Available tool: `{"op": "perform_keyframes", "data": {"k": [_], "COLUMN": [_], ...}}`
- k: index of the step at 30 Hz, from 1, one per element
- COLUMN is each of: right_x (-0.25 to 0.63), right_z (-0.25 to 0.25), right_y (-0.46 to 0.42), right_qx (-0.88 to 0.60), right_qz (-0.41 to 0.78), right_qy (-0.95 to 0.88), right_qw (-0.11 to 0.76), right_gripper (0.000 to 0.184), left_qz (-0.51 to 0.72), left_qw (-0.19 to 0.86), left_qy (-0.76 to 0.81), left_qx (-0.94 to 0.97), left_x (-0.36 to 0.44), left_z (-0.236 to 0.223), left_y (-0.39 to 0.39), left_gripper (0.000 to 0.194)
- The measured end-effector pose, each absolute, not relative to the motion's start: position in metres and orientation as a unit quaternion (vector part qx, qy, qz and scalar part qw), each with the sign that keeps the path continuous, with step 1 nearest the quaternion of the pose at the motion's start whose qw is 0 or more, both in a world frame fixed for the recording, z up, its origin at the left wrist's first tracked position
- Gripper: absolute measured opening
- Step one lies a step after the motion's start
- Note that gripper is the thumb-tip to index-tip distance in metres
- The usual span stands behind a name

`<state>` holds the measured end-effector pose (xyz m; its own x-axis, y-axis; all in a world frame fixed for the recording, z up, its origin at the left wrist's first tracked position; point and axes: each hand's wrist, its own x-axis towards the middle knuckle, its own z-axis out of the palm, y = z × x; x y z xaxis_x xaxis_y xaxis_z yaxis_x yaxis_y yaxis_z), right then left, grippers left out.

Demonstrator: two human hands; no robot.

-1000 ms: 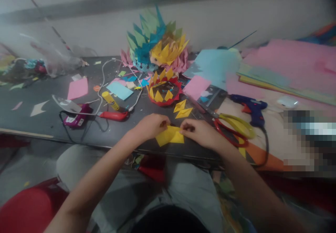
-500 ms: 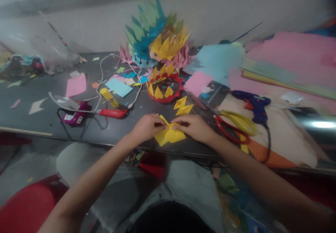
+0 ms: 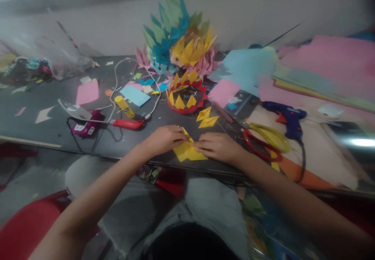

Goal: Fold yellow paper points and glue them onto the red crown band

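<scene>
A partly folded piece of yellow paper point(image 3: 187, 152) lies at the front edge of the dark table. My left hand point(image 3: 168, 138) is closed on its upper left part, fingertips bent at the fold. My right hand point(image 3: 218, 146) presses its fingers together on the right side of the same paper. Just beyond my hands lie folded yellow paper points point(image 3: 208, 121). Farther back is a red paper ring point(image 3: 187, 109) set with yellow points.
Scissors point(image 3: 265, 140) with red and yellow handles and a blue glue gun point(image 3: 287, 117) lie right. Left are a glue stick point(image 3: 124, 106), a red-handled tool point(image 3: 129, 124) and a purple power adapter point(image 3: 88, 125). A colourful paper sculpture point(image 3: 181, 37) stands behind.
My right hand has slid slightly down and flattened along the paper's right side. My left fingers have shifted a little over the fold. The whole view has moved slightly.
</scene>
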<state>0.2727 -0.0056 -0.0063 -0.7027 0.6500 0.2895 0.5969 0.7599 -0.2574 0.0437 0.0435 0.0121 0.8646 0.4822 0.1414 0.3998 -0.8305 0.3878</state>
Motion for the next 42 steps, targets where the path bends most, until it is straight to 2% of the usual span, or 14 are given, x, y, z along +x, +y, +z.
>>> {"op": "perform_keyframes", "data": {"k": [7, 11, 15, 19, 25, 30, 36, 42], "right_x": [0.276, 0.279, 0.279, 0.278, 0.277, 0.276, 0.272, 0.271], "right_z": [0.002, -0.003, -0.006, -0.003, -0.003, -0.004, -0.001, 0.011], "right_y": [-0.008, -0.008, -0.008, -0.008, -0.006, -0.004, -0.007, -0.015], "right_qx": [-0.329, -0.306, -0.287, -0.287, -0.279, -0.270, -0.309, -0.344], "right_qz": [0.118, 0.078, 0.045, 0.038, 0.040, 0.043, 0.065, 0.032], "right_qy": [-0.921, -0.931, -0.944, -0.949, -0.950, -0.952, -0.943, -0.937], "right_qw": [0.170, 0.184, 0.155, 0.129, 0.137, 0.134, 0.104, 0.055], "right_gripper": [0.031, 0.035, 0.036, 0.036, 0.037, 0.036, 0.035, 0.036], "left_qz": [0.116, 0.128, 0.114, 0.079, 0.058, 0.073, 0.110, 0.149], "left_qw": [0.126, 0.108, 0.076, 0.019, -0.037, -0.049, 0.024, 0.004], "left_qy": [0.209, 0.203, 0.174, 0.133, 0.105, 0.168, 0.300, 0.365], "left_qx": [0.963, 0.965, 0.975, 0.988, 0.992, 0.982, 0.947, 0.919], "left_x": [0.043, 0.042, 0.039, 0.037, 0.038, 0.035, 0.039, 0.044], "left_z": [0.012, 0.010, 0.011, 0.017, 0.019, 0.016, 0.016, 0.009], "left_y": [0.043, 0.043, 0.044, 0.045, 0.043, 0.031, 0.009, -0.002], "left_gripper": [0.021, 0.021, 0.022, 0.023, 0.020, 0.019, 0.024, 0.028]}}
